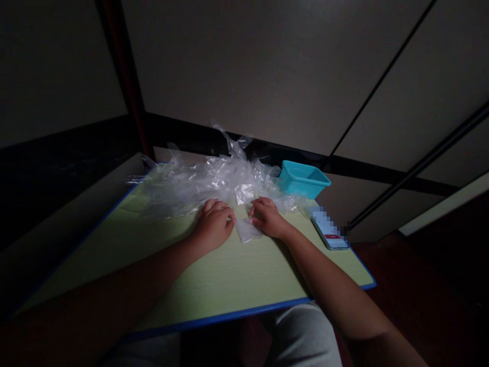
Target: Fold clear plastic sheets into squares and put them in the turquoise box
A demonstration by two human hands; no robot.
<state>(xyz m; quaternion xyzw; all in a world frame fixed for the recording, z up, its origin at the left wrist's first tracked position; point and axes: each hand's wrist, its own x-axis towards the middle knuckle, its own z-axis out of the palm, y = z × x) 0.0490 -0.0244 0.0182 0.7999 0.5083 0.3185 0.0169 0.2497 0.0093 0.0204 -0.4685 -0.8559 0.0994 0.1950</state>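
On the table in front of me lies a small flat piece of clear plastic film (247,232), one corner pointing toward me. My left hand (214,225) is at its left edge, fingers curled, thumb and forefinger closed at the film. From the right, my right hand (268,217) pinches the film's upper right part between thumb and fingers. Right behind both hands spreads a heap of crumpled, thin clear plastic pieces (214,178), some with narrow finger-like ends sticking up. Whether these are bags or gloves I cannot tell.
A turquoise plastic basket (301,186) stands at the back right, beside the heap. A phone (331,235) lies near the right edge of the pale, blue-rimmed table (229,285). Behind the table rises a panelled wall (244,71). My knees are under the front edge.
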